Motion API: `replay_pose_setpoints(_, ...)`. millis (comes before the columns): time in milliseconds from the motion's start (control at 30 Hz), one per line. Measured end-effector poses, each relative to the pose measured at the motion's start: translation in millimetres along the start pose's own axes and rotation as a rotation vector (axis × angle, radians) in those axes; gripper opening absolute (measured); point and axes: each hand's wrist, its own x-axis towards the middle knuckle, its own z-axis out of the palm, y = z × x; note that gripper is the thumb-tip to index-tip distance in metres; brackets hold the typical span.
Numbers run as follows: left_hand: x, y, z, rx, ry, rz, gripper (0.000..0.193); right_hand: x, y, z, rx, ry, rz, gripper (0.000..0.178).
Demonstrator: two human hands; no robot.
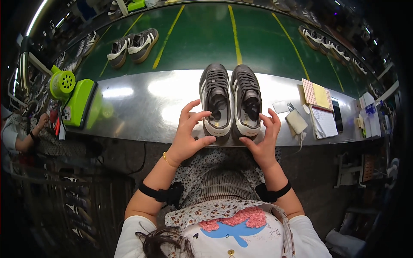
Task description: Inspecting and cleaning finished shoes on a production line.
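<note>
A pair of dark grey shoes with white stripes stands side by side on the metal table, toes pointing away and heels toward the person, close to the near edge. The left shoe and the right shoe are very close together, with dark laces and dark stuffing inside their openings.

The left hand is at the outer side of the left shoe's heel: the index fingertip is at the side of the opening, the thumb tip lower, by the back of the heel. The right hand mirrors it at the right shoe, its thumb at the heel back and its index finger at the outer side. On both hands the fingers are spread, with a wide gap between thumb and index finger; whether the tips press on the shoes, I cannot tell.

Around them, the metal table holds a lime-green machine at the left, and an open notebook and a pale pad at the right. Beyond runs a green belt with yellow lines, carrying more shoes at the left. A co-worker's hand shows at the far left.
</note>
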Motion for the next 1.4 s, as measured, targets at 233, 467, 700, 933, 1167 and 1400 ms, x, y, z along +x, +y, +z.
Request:
replay_pose_setpoints(233, -6, 4, 14, -0.102, -0.038, -0.226, 0.09, -7, 6, -4, 0.428, -0.152, 0.331, 0.098)
replay_pose_setpoints(467, 5, 20, 38, -0.564, 0.14, -0.616, 0.083, 18, -20, -4, 0.73, -0.12, 0.802, 0.082)
replay_pose_setpoints(700, -1, 34, 49, -0.644, 0.182, -0.539, 0.076, 8, -23, 1, 0.752, -0.154, 0.656, 0.077)
replay_pose_setpoints(933, -29, 24, 54, -0.445, 0.147, -0.27, 0.09, -21, -23, -2, 0.615, -0.113, 0.394, 0.085)
replay_pose_setpoints(1167, -46, 19, 55, -0.5, 0.042, -0.192, 0.099, -41, -16, -10, 0.469, -0.134, 0.222, 0.095)
replay_pose_setpoints(1400, -56, 11, 58, -0.449, 0.027, -0.165, 0.103, -56, -6, -10, 0.425, -0.17, 0.222, 0.099)
